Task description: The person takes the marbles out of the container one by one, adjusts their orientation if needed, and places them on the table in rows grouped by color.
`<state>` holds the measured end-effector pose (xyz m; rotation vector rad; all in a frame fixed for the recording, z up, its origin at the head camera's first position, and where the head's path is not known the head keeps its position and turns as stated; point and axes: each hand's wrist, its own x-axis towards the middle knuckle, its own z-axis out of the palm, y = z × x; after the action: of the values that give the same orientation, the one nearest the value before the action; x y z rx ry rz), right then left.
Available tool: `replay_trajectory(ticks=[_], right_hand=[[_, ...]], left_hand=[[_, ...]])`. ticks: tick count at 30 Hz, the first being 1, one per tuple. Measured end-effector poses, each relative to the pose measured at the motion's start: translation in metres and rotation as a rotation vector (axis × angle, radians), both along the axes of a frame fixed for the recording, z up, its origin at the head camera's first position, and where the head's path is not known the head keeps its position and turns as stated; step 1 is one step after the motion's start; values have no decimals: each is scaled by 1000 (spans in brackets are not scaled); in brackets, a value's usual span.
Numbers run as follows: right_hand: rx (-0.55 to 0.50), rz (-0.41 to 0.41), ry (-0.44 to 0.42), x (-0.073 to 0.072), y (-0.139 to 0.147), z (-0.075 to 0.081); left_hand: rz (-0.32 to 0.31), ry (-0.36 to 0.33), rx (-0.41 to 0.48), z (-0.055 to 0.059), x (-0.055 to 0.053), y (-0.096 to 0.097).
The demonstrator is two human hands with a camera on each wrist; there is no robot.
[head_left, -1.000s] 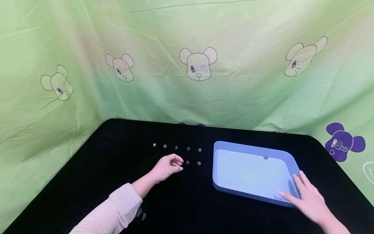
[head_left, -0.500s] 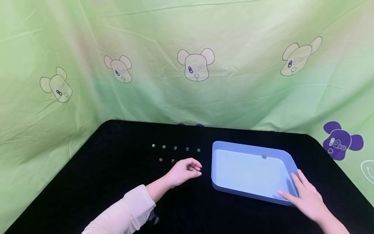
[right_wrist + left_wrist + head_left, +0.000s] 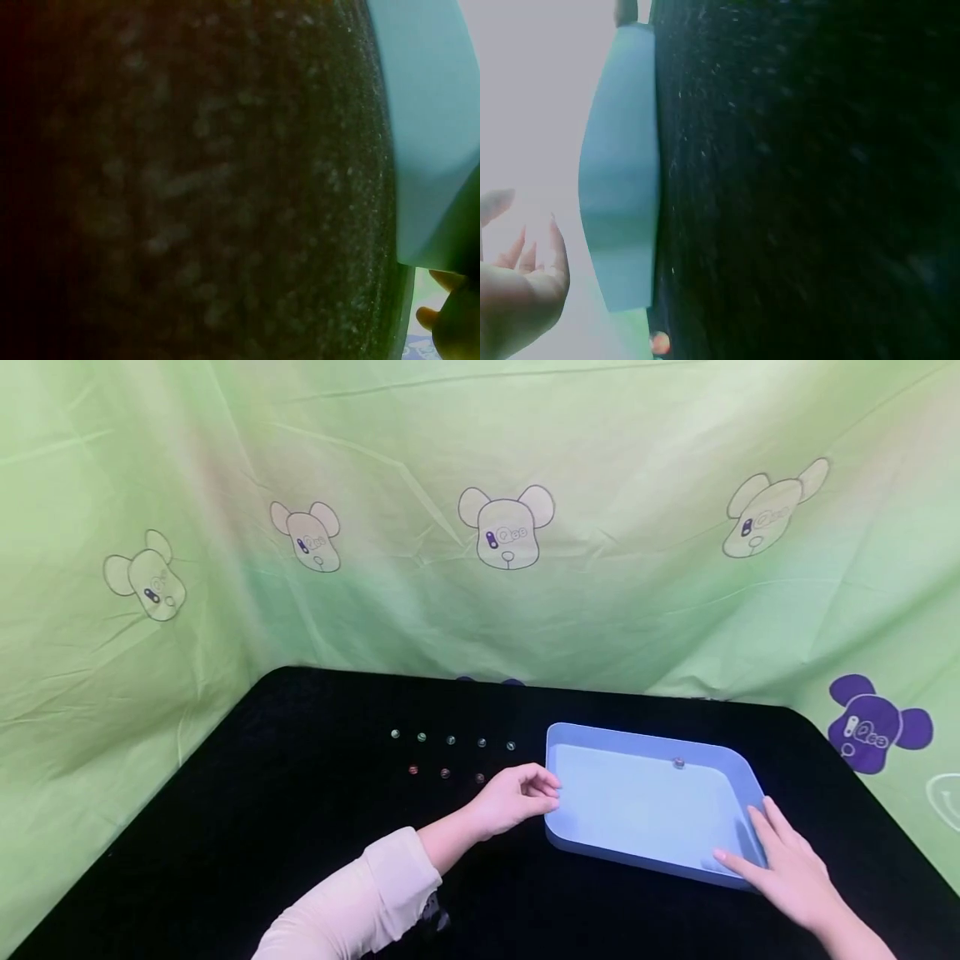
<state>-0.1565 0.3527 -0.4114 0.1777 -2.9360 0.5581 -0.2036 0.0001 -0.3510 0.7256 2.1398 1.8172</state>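
Note:
My left hand (image 3: pixel 516 797) reaches to the left rim of a blue tray (image 3: pixel 637 810), fingers loosely curved and thumb apart. In the left wrist view, nothing shows between that thumb and the fingers. My right hand (image 3: pixel 791 864) rests with spread, fairly straight fingers over the tray's near right corner, thumb over the inside. One glass marble (image 3: pixel 678 763) lies in the tray near its far right. Left of the tray are two rows of marbles: a greenish far row (image 3: pixel 451 740) and a reddish near row (image 3: pixel 445 773), its right end hidden behind the left hand.
A black cloth (image 3: pixel 225 827) covers the table. Green fabric (image 3: pixel 390 602) with bear-head prints hangs behind and at both sides. The tray's low walls stand up from the table on the right half.
My left hand has moved right, from beside the near row of marbles to the tray's left rim, uncovering that row's left marbles. The right hand and tray stay in place.

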Motion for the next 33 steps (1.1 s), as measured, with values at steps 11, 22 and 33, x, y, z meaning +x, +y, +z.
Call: replay_trajectory(ticks=[11, 22, 33], right_hand=[[-7, -8, -9, -1, -1, -4], [-13, -9, 1, 0, -3, -1], [-21, -9, 16, 2, -4, 1]], left_hand=[[14, -55, 43, -26, -18, 26], [15, -78, 64, -33, -29, 53], [14, -105, 158, -27, -31, 84]])
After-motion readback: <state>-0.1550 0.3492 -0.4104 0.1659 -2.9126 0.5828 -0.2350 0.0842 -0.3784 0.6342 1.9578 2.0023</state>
